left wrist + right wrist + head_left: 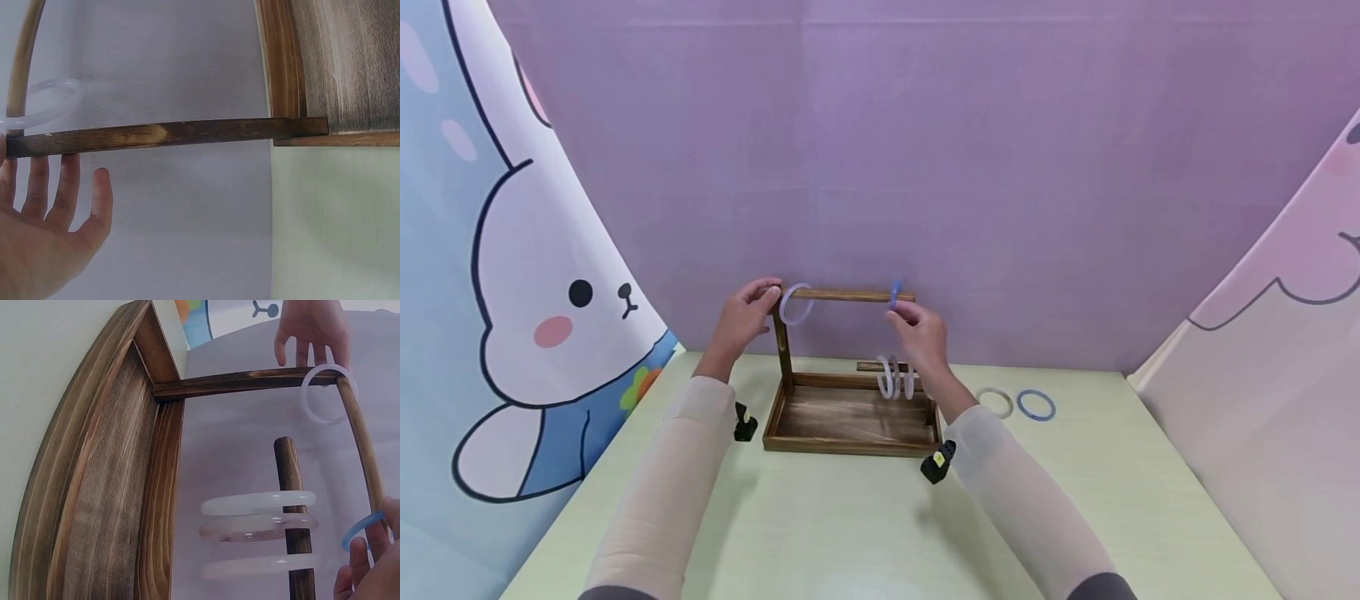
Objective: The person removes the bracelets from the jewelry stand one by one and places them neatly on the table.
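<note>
Fingers of right hand (921,333) pinch a glossy blue ring (895,293) on the wooden rod (850,295); left hand (747,317) relaxed.

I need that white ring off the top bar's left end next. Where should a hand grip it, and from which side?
Grip the white ring at its lower arc, which hangs free below the top bar. Come from the left, past the bar's end by the post, probably best, since the ring must slide off that way. The left hand is already there; the right hand pinches a blue ring.
</note>
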The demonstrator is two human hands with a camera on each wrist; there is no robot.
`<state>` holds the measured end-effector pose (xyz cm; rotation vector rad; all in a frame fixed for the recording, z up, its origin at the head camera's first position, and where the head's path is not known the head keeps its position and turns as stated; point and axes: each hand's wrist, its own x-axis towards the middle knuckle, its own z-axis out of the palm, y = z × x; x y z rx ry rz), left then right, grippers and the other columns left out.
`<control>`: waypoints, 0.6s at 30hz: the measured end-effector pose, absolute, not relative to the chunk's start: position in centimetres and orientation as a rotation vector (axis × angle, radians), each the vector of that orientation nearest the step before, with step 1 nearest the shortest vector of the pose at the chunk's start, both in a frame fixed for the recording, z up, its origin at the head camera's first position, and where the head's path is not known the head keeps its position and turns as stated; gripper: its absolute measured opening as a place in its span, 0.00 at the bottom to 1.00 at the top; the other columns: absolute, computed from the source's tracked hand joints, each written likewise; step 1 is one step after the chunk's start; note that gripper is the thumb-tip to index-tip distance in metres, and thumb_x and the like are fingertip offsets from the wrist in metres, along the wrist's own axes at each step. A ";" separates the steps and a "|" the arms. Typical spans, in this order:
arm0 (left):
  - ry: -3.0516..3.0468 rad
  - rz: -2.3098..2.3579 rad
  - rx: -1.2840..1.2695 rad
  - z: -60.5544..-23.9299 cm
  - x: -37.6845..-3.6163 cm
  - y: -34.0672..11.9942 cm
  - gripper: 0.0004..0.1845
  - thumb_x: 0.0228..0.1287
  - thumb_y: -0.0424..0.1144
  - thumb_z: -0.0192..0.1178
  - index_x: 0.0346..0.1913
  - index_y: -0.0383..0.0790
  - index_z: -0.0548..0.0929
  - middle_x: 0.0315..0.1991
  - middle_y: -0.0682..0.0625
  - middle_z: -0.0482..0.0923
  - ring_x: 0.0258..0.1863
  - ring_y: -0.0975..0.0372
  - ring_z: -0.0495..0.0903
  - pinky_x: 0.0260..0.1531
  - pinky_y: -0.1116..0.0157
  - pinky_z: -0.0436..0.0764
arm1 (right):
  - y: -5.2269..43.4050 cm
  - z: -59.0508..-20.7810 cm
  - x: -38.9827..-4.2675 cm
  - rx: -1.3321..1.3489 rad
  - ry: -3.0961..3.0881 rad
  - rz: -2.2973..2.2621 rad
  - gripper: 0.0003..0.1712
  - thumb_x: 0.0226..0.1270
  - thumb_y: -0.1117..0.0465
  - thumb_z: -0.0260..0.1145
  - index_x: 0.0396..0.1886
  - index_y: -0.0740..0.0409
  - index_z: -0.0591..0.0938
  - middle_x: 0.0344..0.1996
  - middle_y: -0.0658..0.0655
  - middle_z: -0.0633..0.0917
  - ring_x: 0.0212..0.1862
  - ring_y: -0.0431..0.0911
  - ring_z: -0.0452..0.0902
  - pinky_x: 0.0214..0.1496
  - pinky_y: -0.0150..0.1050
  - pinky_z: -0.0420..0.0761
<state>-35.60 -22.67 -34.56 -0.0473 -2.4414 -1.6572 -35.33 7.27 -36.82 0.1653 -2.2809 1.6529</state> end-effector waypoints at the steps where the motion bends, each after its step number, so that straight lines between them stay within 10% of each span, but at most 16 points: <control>1: -2.440 -1.660 -0.048 -34.6 -35.6 -22.7 0.26 0.78 0.57 0.51 0.71 0.49 0.74 0.65 0.42 0.76 0.62 0.50 0.76 0.50 0.53 0.84 | 7.3 -36.8 -35.3 0.165 -2.281 1.651 0.18 0.68 0.52 0.72 0.52 0.56 0.89 0.41 0.56 0.89 0.42 0.45 0.81 0.40 0.35 0.77; 18: -2.434 -1.684 -0.044 -34.6 -35.7 -22.9 0.27 0.78 0.58 0.51 0.71 0.50 0.74 0.65 0.42 0.75 0.63 0.47 0.76 0.59 0.42 0.80 | 8.7 -37.1 -35.7 0.167 -2.271 1.559 0.16 0.68 0.56 0.72 0.52 0.58 0.89 0.41 0.60 0.90 0.41 0.47 0.82 0.39 0.31 0.76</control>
